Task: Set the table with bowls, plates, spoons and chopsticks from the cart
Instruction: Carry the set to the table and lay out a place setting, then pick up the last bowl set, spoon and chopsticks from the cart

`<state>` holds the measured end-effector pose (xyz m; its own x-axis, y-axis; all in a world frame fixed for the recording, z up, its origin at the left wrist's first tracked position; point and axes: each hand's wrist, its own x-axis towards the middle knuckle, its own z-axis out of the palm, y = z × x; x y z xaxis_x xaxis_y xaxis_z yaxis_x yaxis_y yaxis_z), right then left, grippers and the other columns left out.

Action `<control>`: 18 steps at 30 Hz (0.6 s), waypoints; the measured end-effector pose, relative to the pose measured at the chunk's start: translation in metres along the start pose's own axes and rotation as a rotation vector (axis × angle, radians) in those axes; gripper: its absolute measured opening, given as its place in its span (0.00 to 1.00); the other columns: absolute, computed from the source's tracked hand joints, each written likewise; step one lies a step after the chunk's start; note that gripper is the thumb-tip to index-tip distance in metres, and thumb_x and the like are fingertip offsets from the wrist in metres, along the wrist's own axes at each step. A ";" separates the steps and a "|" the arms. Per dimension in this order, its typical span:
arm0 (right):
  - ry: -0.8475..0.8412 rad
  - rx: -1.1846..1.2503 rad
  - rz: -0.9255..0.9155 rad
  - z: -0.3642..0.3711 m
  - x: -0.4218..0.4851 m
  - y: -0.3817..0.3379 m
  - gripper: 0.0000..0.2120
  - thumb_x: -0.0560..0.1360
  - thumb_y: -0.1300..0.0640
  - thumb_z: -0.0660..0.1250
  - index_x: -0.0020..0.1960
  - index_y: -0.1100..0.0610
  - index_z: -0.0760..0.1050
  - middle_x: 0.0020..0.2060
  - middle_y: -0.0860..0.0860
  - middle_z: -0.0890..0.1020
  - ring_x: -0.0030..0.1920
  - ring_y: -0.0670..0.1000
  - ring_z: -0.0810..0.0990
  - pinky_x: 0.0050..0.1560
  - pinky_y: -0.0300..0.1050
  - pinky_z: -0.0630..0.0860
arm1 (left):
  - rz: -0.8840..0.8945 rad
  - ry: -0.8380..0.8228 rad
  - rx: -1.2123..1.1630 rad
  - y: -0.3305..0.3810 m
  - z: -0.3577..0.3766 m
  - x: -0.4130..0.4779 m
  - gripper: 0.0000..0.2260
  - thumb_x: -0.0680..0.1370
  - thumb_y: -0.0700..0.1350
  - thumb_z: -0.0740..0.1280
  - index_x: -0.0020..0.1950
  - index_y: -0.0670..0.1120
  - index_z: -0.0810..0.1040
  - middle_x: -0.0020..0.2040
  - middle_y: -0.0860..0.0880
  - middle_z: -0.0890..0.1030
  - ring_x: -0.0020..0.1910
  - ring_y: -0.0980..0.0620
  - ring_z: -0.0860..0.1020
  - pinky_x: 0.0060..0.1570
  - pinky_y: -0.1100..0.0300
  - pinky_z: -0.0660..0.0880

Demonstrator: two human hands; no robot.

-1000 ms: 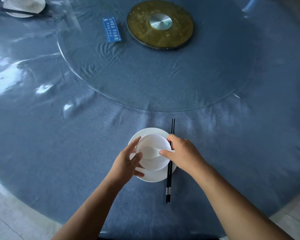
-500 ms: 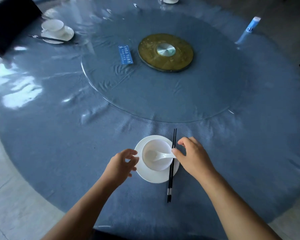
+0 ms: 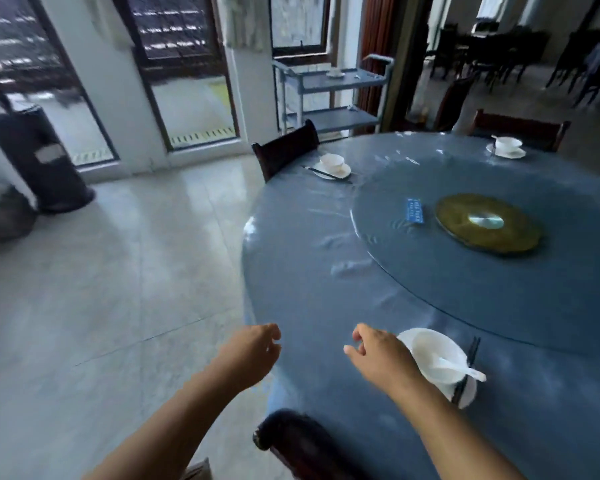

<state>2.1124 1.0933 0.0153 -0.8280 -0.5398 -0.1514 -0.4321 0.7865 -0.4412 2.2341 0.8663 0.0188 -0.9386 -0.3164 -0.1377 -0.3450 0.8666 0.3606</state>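
A white bowl [image 3: 433, 355] with a white spoon [image 3: 459, 368] in it sits on a white plate [image 3: 469, 393] near the table's front edge. Black chopsticks [image 3: 466, 370] lie along the plate's right side. My right hand [image 3: 378, 355] hovers just left of the bowl, fingers loosely curled and holding nothing. Further left, my left hand [image 3: 250, 351] hangs past the table's edge over the floor, also holding nothing. The grey cart [image 3: 329, 95] stands by the window at the back with a small white dish on top.
The round table [image 3: 309, 289] has a blue cloth, a glass turntable [image 3: 499, 271] and a brass hub [image 3: 487, 223]. Two other place settings [image 3: 333, 165] [image 3: 507, 147] stand at the far side. Dark chairs [image 3: 284, 150] [image 3: 302, 441] ring it. A black bin [image 3: 39, 157] stands at the left.
Both hands have let go of the bowl and spoon and drawn away to the left. My view has swung up and left, so the room and cart now show.
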 end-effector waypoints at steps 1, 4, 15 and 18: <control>-0.035 -0.013 -0.047 0.011 0.006 -0.024 0.15 0.77 0.43 0.64 0.56 0.52 0.73 0.49 0.49 0.82 0.51 0.56 0.81 0.48 0.47 0.78 | -0.035 0.016 0.008 -0.021 -0.012 -0.010 0.11 0.79 0.49 0.63 0.60 0.50 0.78 0.55 0.51 0.84 0.57 0.46 0.80 0.52 0.58 0.74; -0.111 -0.036 -0.152 0.036 0.030 -0.084 0.15 0.76 0.42 0.64 0.55 0.52 0.74 0.50 0.51 0.82 0.53 0.56 0.81 0.49 0.46 0.76 | -0.106 0.065 0.024 -0.077 -0.037 -0.028 0.13 0.80 0.49 0.64 0.62 0.48 0.77 0.57 0.49 0.83 0.58 0.46 0.79 0.53 0.57 0.73; -0.202 -0.117 -0.331 0.118 0.214 -0.328 0.17 0.74 0.46 0.61 0.59 0.53 0.74 0.54 0.54 0.82 0.55 0.57 0.80 0.50 0.47 0.75 | -0.331 0.199 0.114 -0.323 -0.135 -0.008 0.16 0.81 0.53 0.61 0.67 0.49 0.72 0.62 0.49 0.79 0.60 0.46 0.78 0.58 0.51 0.76; -0.191 -0.125 -0.318 0.132 0.253 -0.377 0.18 0.75 0.44 0.60 0.60 0.52 0.72 0.52 0.51 0.81 0.49 0.54 0.79 0.43 0.46 0.73 | -0.337 0.189 0.097 -0.371 -0.164 0.025 0.17 0.80 0.52 0.62 0.67 0.48 0.73 0.62 0.49 0.79 0.61 0.47 0.78 0.58 0.52 0.76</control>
<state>2.1134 0.6203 0.0265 -0.5691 -0.7996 -0.1917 -0.7067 0.5948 -0.3832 2.3376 0.4736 0.0329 -0.7601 -0.6472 -0.0578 -0.6406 0.7315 0.2337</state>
